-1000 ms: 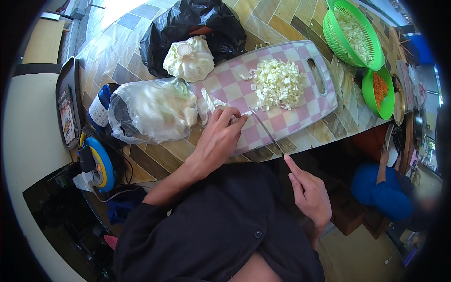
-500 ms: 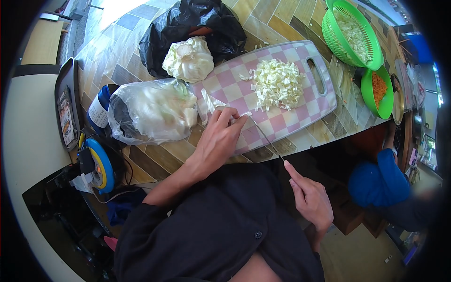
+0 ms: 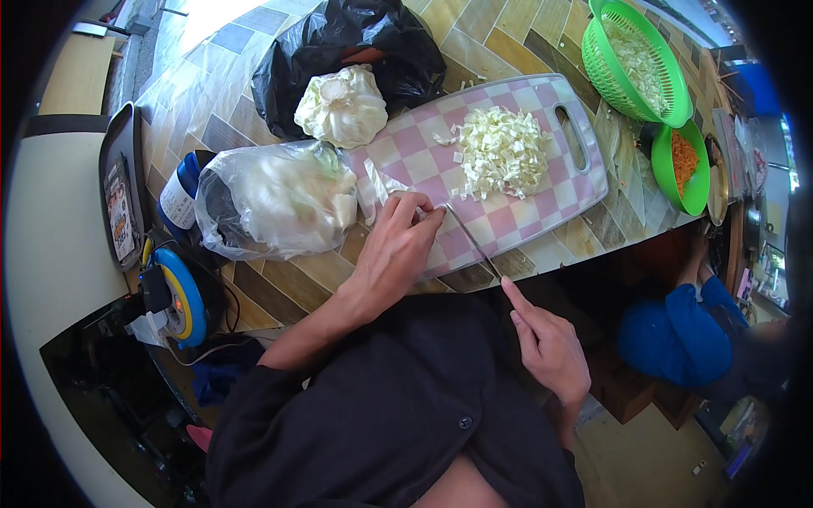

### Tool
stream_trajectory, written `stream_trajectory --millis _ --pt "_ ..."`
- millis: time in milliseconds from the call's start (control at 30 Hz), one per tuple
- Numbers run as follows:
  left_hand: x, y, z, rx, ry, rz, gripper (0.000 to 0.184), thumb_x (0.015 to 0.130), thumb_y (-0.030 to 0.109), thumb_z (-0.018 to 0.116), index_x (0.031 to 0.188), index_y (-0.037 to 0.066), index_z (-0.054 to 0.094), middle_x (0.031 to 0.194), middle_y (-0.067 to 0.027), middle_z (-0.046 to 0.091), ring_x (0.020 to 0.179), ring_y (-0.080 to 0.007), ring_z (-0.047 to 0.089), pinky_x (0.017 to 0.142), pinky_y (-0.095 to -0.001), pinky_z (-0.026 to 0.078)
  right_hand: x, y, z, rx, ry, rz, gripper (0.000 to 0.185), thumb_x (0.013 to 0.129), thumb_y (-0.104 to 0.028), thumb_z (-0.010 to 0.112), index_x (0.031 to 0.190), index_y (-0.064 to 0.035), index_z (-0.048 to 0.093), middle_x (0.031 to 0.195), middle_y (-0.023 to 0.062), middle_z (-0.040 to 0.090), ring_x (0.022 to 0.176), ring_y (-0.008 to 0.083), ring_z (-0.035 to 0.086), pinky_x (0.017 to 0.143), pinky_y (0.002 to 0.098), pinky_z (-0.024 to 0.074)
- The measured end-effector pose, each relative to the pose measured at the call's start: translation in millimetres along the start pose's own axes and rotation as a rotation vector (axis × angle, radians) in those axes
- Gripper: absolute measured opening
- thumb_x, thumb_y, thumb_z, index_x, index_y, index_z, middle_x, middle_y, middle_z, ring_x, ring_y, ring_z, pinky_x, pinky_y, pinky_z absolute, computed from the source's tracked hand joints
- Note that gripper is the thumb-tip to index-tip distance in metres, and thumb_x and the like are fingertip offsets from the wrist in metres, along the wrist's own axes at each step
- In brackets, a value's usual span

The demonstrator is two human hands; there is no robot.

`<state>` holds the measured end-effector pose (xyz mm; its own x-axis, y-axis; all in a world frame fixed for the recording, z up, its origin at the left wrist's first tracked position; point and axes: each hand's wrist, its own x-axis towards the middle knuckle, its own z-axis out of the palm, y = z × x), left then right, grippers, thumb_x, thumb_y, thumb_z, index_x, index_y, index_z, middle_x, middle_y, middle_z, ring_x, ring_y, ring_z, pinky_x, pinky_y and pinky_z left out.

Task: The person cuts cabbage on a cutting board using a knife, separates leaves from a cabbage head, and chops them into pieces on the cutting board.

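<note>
At frame centre, our left grip (image 3: 394,244) pinches a cabbage piece (image 3: 441,206) on the checkered cutting board (image 3: 555,201); lower right, our right grip (image 3: 550,349) holds the kitchen knife (image 3: 474,243).

you're in a kitchen or similar food-prep spot: cutting board (image 3: 423,152), knife (image 3: 474,242), chopped pale vegetable (image 3: 501,152), green colander (image 3: 606,69) of pale shreds (image 3: 637,68), green bowl (image 3: 698,184) of orange shreds (image 3: 683,159), tile-patterned table (image 3: 279,294).

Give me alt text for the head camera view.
A person's right hand holds a knife, tip beside the left hand, over a checkered cutting board. Chopped white vegetable is heaped beyond, with a clear plastic bag at left and a green bowl at right.
</note>
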<state>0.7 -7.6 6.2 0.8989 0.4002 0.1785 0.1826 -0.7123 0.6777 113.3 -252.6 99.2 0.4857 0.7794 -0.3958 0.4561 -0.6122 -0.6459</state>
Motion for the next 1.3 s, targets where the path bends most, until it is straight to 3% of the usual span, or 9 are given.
stream_trajectory --millis 167,367,467,667,867,967,1133,1300 --pt "0 0 -1 -0.008 0.003 -0.004 0.024 0.092 -0.001 0.074 0.116 0.001 0.077 0.108 -0.0100 0.062 0.093 -0.0265 0.064 0.083 -0.0397 0.053 11 -3 11 0.006 0.039 -0.050 0.058 0.103 -0.010 0.060 0.158 -0.0286 0.052 0.073 0.0169 0.060 0.067 0.0366 0.063 0.067 0.0509 0.0504" --pt "1 1 -2 -0.050 0.028 -0.028 0.022 0.091 0.002 0.076 0.113 0.001 0.077 0.106 -0.0108 0.064 0.093 -0.0287 0.065 0.082 -0.0407 0.054 -13 -6 -10 -0.019 -0.054 0.056 0.059 0.102 -0.010 0.060 0.158 -0.0285 0.051 0.071 0.0170 0.059 0.067 0.0378 0.062 0.065 0.0506 0.0498" --pt "3 1 2 -0.051 0.067 -0.019 0.021 0.091 0.003 0.077 0.112 0.001 0.077 0.105 -0.0112 0.065 0.093 -0.0298 0.066 0.081 -0.0410 0.054 -7 2 3 -0.025 0.051 -0.001 0.060 0.102 -0.010 0.060 0.158 -0.0292 0.051 0.070 0.0169 0.058 0.066 0.0373 0.062 0.064 0.0504 0.0495" --pt "4 2 2 -0.027 0.080 -0.012 0.019 0.090 0.003 0.077 0.110 0.001 0.077 0.106 -0.0099 0.066 0.091 -0.0283 0.065 0.079 -0.0405 0.054 -5 -2 2 -0.002 0.059 -0.024 0.060 0.103 -0.011 0.060 0.159 -0.0309 0.050 0.070 0.0160 0.057 0.064 0.0374 0.061 0.063 0.0504 0.0499" --pt "4 2 -1 -0.008 0.031 0.010 0.022 0.091 0.002 0.076 0.112 0.001 0.078 0.108 -0.0092 0.065 0.083 -0.0246 0.062 0.077 -0.0393 0.053 4 3 15 -0.013 0.040 -0.020 0.062 0.103 -0.012 0.059 0.160 -0.0336 0.047 0.070 0.0154 0.058 0.065 0.0382 0.063 0.064 0.0519 0.0514" --pt "3 6 -7 0.016 -0.056 -0.029 0.024 0.092 0.001 0.073 0.115 -0.001 0.075 0.110 -0.0112 0.062 0.091 -0.0278 0.064 0.082 -0.0410 0.053 9 -7 12 -0.012 0.020 0.010 0.061 0.103 -0.014 0.058 0.160 -0.0341 0.047 0.071 0.0159 0.059 0.067 0.0388 0.064 0.066 0.0520 0.0534" --pt "3 10 -14 0.036 -0.110 -0.042 0.028 0.093 -0.001 0.072 0.121 0.000 0.076 0.109 -0.0118 0.064 0.087 -0.0253 0.065 0.080 -0.0388 0.053 -18 -4 -7 -0.029 -0.065 0.105 0.058 0.104 -0.016 0.057 0.159 -0.0340 0.049 0.072 0.0151 0.060 0.067 0.0388 0.065 0.065 0.0521 0.0545" --pt "6 6 -9 -0.014 -0.093 -0.043 0.027 0.094 -0.002 0.072 0.121 0.001 0.077 0.112 -0.0122 0.067 0.085 -0.0238 0.067 0.077 -0.0368 0.054 -7 1 10 0.002 0.077 0.053 0.060 0.103 -0.013 0.057 0.159 -0.0331 0.049 0.069 0.0144 0.058 0.062 0.0373 0.063 0.062 0.0515 0.0542"
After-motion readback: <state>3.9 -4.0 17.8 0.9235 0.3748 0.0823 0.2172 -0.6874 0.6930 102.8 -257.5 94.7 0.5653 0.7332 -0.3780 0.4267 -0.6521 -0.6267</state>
